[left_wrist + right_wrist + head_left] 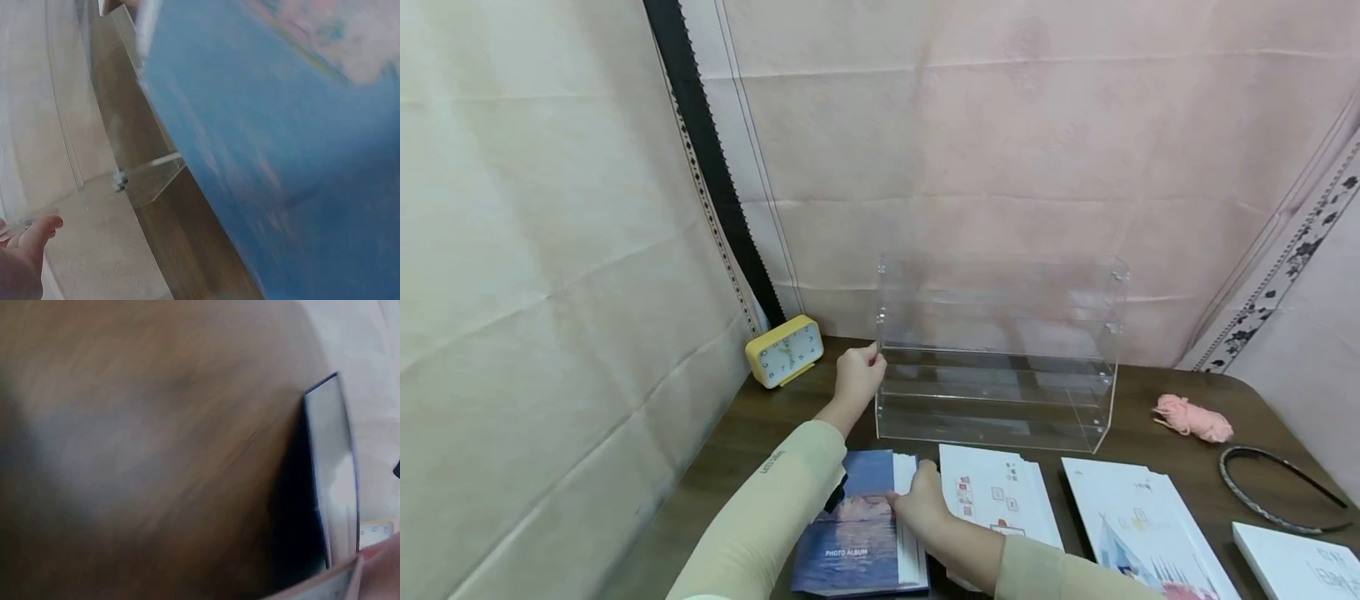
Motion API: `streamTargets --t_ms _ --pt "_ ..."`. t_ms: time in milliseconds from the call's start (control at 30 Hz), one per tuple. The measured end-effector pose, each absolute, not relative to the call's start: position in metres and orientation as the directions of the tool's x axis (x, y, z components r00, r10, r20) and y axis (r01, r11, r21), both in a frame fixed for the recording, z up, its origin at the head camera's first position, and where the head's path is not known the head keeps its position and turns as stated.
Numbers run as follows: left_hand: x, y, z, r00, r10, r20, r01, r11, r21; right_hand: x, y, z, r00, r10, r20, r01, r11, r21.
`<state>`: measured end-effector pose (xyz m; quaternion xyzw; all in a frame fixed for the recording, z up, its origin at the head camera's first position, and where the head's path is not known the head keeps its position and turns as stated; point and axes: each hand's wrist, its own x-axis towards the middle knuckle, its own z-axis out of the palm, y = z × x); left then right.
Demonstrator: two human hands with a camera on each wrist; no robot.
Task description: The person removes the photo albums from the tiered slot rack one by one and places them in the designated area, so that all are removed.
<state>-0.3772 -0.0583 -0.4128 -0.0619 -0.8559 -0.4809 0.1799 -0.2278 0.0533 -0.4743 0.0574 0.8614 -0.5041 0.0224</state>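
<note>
A clear acrylic rack (992, 396) with stepped shelves stands upright on the table. My left hand (860, 375) pinches the upright edge of its left side panel; in the left wrist view the left hand (25, 256) shows thumb and fingers at that panel. A blue photo album (850, 517) with a painted cover lies in front of the rack, white pages showing along its right side. My right hand (925, 504) grips the album's right edge, thumb over the top, other fingers mostly hidden. The album's blue cover (250, 150) fills much of the left wrist view.
White books (1000, 492) lie right of the album, with another stack (1142, 517) and a white book (1300, 558) further right. A yellow clock (786, 350) stands back left. Pink yarn (1193, 417) and a dark cord (1232, 479) lie at right. Cloth walls (1000, 150) enclose the table.
</note>
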Motion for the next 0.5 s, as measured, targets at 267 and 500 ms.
streamTargets --t_ms 267,500 --pt "-0.383 -0.077 -0.403 -0.924 -0.072 0.376 0.267 0.582 0.768 -0.225 0.071 -0.437 -0.988 -0.149 0.042 -0.11 0.483 -0.869" --pt "-0.37 -0.122 -0.37 -0.955 0.08 0.286 0.226 0.818 0.528 -0.244 0.151 -0.388 -0.951 -0.118 0.287 -0.307 0.492 -0.815"
